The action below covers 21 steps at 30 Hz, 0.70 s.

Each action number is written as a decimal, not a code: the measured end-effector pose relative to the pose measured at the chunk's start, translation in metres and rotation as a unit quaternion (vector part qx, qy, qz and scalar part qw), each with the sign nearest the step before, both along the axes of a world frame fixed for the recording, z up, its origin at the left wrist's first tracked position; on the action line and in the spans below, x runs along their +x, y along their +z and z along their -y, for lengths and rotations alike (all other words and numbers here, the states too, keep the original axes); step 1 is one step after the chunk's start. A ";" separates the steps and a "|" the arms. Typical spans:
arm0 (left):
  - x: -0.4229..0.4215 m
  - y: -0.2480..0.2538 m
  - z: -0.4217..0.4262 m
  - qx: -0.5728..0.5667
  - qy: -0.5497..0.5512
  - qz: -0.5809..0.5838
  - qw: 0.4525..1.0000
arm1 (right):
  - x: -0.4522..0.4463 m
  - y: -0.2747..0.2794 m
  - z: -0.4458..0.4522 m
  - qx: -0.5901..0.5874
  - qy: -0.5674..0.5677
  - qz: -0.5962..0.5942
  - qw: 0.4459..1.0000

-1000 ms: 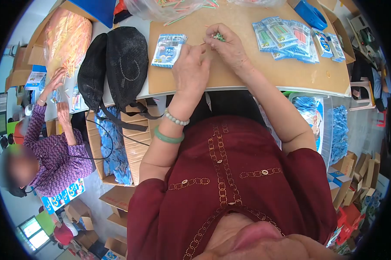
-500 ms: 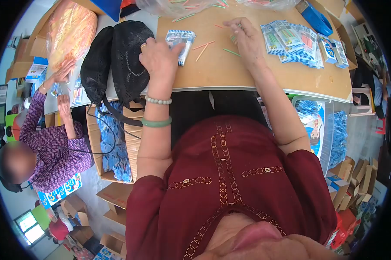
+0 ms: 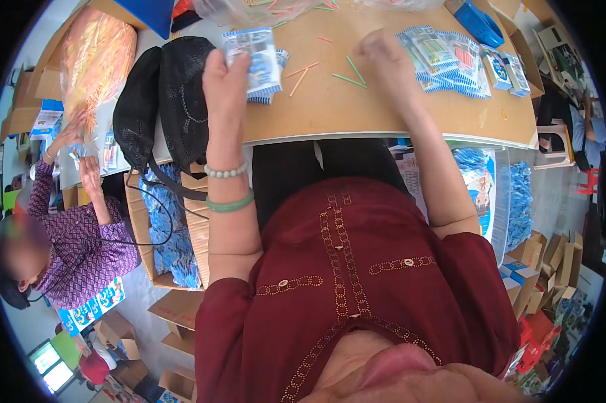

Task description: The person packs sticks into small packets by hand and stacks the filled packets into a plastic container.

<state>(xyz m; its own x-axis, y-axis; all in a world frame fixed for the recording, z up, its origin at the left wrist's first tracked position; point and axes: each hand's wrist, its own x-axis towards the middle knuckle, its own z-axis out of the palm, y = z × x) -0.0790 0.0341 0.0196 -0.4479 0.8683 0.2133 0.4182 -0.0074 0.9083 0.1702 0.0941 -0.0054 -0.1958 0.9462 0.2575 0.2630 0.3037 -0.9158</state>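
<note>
My left hand (image 3: 223, 84) holds a clear plastic packet (image 3: 254, 59) with blue-and-white striped ends, pinched at its left edge and lifted off the table. Under it, more blue-striped packets (image 3: 281, 62) lie on the tabletop. My right hand (image 3: 385, 59) is over the table, its fingers bent and blurred by motion; what they hold, if anything, I cannot make out. Loose thin sticks lie between my hands: green ones (image 3: 349, 80), and orange and pink ones (image 3: 299, 82). Right of my right hand is a spread pile of filled packets (image 3: 444, 60) with coloured sticks inside.
A black mesh bag (image 3: 182, 94) sits beside my left hand. Small blue boxes (image 3: 496, 68) and a blue tape-like ring (image 3: 479, 25) stand at the right. Boxes of blue packets (image 3: 165, 221) are below the table. A co-worker in a purple patterned shirt (image 3: 81, 248) handles packets at the left.
My left hand has raised a packet from the table, showing another beneath. My right hand has shifted slightly, and a second green stick shows on the table beside it.
</note>
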 end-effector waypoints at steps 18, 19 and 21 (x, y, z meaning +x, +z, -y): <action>0.024 0.002 0.012 0.026 -0.208 0.280 0.937 | -0.059 0.030 0.016 -0.170 0.095 -0.173 0.966; 0.023 0.003 0.012 0.026 -0.206 0.280 0.937 | -0.058 0.028 0.015 -0.180 0.093 -0.193 0.960; 0.019 0.004 0.013 0.026 -0.204 0.304 0.930 | -0.056 0.025 0.012 -0.198 0.091 -0.232 0.948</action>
<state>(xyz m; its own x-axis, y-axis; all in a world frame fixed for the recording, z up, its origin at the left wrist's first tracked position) -0.0596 0.0206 0.0236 -0.1353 0.9880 0.0750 -0.2191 -0.1036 0.9702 0.1146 0.0817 0.0199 -0.3172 0.9483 -0.0116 -0.2203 -0.0856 -0.9717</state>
